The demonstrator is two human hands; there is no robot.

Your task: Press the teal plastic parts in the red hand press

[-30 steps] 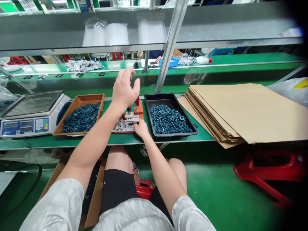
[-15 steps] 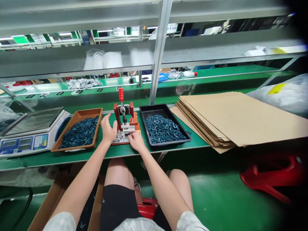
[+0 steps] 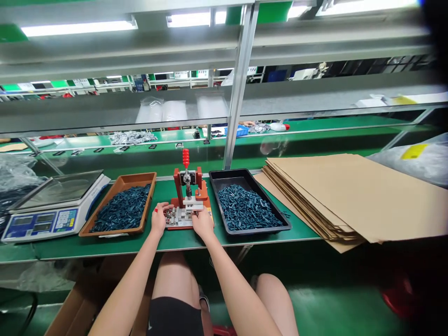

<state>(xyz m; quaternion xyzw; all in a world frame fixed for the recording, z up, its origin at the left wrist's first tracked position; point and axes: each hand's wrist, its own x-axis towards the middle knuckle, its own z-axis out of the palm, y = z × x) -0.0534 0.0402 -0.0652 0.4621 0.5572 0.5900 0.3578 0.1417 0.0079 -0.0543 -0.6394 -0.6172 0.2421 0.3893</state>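
Press fixture (image 3: 191, 204) stands upright on the green workbench (image 3: 178, 240) right in front of you, its red ribbed handle (image 3: 185, 158) pointing up above the silver metalwork. Your left hand (image 3: 159, 218) is at the fixture's left end, fingers reaching in to the low metal parts; you may have something small between the fingertips, but I cannot tell whether they are pinched together or apart. Your right hand (image 3: 203, 223) rests against the front right of the fixture, just below the silver block, with the fingers curled in; their tips are hidden, so I cannot tell what they close on.

Just to the left of your left hand sits a brown tray (image 3: 128, 179) with a heap of dark blue-green pieces (image 3: 122, 210). To the right of the fixture you have a black tray (image 3: 229, 177) holding small parts (image 3: 247, 209) of similar colour. Farther left, beside the brown tray, is a scale (image 3: 45, 226); beyond the black tray on your right lie stacked cardboard sheets (image 3: 357, 196), their near corners overhanging the bench edge.
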